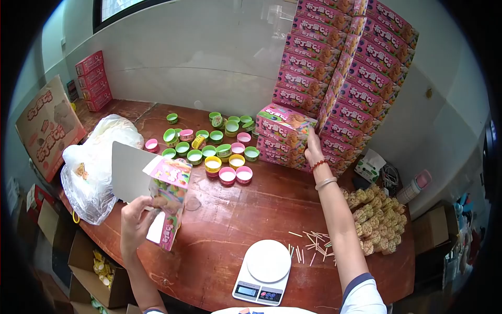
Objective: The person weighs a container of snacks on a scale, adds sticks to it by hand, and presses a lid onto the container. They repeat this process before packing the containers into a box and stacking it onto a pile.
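Observation:
My left hand grips an opened pink snack box with its top flap up, held above the near left part of the wooden table. My right hand is stretched far forward and holds a closed pink box lying on top of a low pile of the same boxes. A tall stack of pink boxes rises right behind it against the wall.
Several small coloured cups fill the table's middle. A white kitchen scale stands at the near edge beside scattered wooden sticks. Wrapped snacks are heaped at right. A white plastic bag and cardboard boxes sit left.

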The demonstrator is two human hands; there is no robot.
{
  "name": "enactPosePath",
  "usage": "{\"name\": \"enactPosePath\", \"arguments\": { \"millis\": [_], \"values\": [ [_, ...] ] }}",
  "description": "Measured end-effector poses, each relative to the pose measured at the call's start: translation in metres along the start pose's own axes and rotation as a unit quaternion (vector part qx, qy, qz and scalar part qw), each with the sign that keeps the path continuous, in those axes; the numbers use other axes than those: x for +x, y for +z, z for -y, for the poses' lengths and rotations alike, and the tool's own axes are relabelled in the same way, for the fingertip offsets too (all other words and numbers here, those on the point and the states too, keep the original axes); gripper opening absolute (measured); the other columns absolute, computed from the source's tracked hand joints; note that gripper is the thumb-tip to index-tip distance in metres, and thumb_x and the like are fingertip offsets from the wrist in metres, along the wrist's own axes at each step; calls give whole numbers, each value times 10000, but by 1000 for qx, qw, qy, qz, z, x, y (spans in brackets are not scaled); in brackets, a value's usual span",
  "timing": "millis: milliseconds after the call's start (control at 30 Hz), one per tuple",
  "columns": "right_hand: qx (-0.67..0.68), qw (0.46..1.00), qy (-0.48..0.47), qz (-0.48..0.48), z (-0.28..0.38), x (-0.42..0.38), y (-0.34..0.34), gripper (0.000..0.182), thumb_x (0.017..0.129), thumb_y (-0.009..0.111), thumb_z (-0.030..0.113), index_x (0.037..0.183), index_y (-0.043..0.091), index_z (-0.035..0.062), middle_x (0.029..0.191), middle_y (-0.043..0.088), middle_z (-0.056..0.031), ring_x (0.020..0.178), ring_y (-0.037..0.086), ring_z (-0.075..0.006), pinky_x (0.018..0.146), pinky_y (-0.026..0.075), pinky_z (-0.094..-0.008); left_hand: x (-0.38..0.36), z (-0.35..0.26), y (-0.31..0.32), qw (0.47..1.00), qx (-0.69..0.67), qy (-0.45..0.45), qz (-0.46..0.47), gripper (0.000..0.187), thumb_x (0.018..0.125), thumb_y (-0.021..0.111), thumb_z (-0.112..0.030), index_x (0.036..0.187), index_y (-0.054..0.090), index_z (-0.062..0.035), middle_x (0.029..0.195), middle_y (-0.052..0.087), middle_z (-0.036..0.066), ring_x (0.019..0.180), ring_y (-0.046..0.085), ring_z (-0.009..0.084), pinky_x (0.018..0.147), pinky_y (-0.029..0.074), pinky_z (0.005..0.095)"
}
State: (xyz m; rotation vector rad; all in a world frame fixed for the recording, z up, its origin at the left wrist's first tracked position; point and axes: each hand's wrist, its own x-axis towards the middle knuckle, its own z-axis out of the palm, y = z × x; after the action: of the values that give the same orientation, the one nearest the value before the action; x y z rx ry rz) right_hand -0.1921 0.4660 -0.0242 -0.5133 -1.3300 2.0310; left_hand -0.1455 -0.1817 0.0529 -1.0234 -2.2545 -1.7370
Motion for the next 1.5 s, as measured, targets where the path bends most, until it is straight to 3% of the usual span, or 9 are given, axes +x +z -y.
{"name": "enactPosePath", "arguments": {
  "millis": [33, 133, 267, 367, 500, 733, 967, 1367, 1500],
  "values": [
    [-81, 995, -33, -39, 20, -43, 30, 837, 1009, 544, 543, 1472, 387, -136, 1411, 567, -187, 1300, 530, -260, 1116, 380, -377, -8, 0, 1, 999, 31, 12, 20, 211, 848, 706, 83, 1053, 671, 51, 914, 717, 113, 858, 702, 167, 755, 542, 293],
    [-242, 967, 60, -54, 70, -108, 64, 717, 1013, 578, 528, 1441, 492, -41, 1471, 536, -147, 1374, 465, -262, 1144, 355, -397, -25, -18, 19, 982, 171, 46, 60, 238, 816, 748, 35, 1043, 675, 39, 928, 719, 168, 875, 730, 295, 762, 557, 363],
    [-532, 760, -368, -63, 42, -134, 84, 1031, 876, 794, 386, 1597, 177, -15, 1593, 210, -316, 1487, 209, -508, 1225, 247, -534, -45, -12, 41, 988, 115, 25, 104, 226, 811, 762, 11, 1026, 694, 22, 963, 726, 184, 888, 722, 333, 775, 563, 392],
    [-700, 495, -514, 19, 26, -141, 116, 1010, 824, 807, 426, 1588, 263, 51, 1581, 284, -237, 1478, 269, -441, 1237, 222, -557, -48, -10, 59, 985, 103, 13, 135, 223, 823, 754, 15, 1040, 700, 7, 976, 726, 167, 911, 711, 337, 792, 566, 398],
    [-770, 335, -531, 112, 10, -74, 80, 840, 900, 718, 463, 1554, 348, 88, 1514, 407, -196, 1437, 368, -328, 1223, 237, -526, -54, -6, 64, 984, 95, 4, 148, 202, 844, 751, 5, 1040, 705, -2, 977, 723, 155, 924, 707, 321, 788, 571, 394],
    [-663, 444, -587, 136, 13, -61, 69, 720, 911, 721, 395, 1503, 425, 112, 1540, 397, -153, 1448, 358, -305, 1246, 213, -518, -68, 8, 48, 977, 51, -75, 195, 202, 839, 752, 12, 1035, 726, -28, 987, 738, 143, 955, 718, 299, 806, 589, 389],
    [-711, 0, -645, 282, -31, -49, 98, 331, 955, 562, 201, 1270, 577, 102, 1381, 558, -47, 1440, 391, -234, 1250, 303, -420, -52, 3, 63, 972, 78, -15, 223, 188, 828, 745, 31, 1006, 706, -16, 928, 723, 134, 925, 729, 295, 797, 595, 391],
    [-708, 14, -648, 281, -32, -33, 80, 400, 955, 533, 243, 1333, 544, 112, 1423, 523, -46, 1409, 419, -204, 1257, 271, -443, -56, -3, 62, 981, 65, -85, 161, 193, 753, 728, 82, 927, 710, 2, 900, 733, 145, 879, 721, 329, 937, 581, 445],
    [-712, 145, -632, 271, -23, -37, 67, 559, 995, 490, 270, 1532, 410, 137, 1629, 350, -34, 1498, 312, -183, 1260, 258, -406, -53, -1, 61, 983, 93, -29, 158, 212, 731, 717, 97, 923, 697, 7, 898, 725, 145, 865, 715, 320, 855, 573, 415]
  ]
}}
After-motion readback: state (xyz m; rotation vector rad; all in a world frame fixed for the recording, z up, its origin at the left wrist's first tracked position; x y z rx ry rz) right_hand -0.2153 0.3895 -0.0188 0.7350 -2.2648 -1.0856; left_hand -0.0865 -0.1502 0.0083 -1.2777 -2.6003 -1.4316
